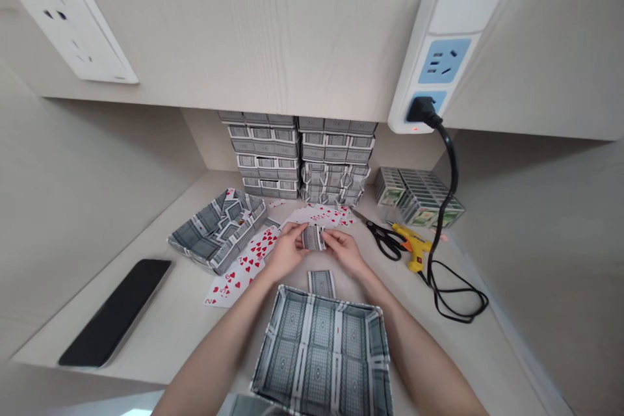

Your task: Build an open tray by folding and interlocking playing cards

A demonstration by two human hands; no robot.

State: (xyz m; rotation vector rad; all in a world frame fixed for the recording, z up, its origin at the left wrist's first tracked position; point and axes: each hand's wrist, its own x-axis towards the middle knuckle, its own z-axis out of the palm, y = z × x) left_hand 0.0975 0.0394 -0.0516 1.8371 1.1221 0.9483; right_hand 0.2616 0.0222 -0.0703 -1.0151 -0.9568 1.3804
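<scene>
Between my two hands is a small grey-backed playing card piece (312,238), possibly more than one card together. My left hand (288,248) pinches its left side, and my right hand (342,248) pinches its right edge. Just below lies another playing card (322,284), back side up. Nearest to me, between my forearms, stands an open box made of playing cards (322,344). Face-up heart cards (237,277) are spread to the left of my left hand. More face-up cards (322,214) lie behind both hands.
Stacked card-made boxes (268,149) stand at the back. A card tray (214,227) holding folded pieces is at left, near a black phone (117,312). Scissors (385,239), a yellow glue gun (413,246) with its cord, and packed card decks (419,195) sit at right. A power strip (443,52) hangs above.
</scene>
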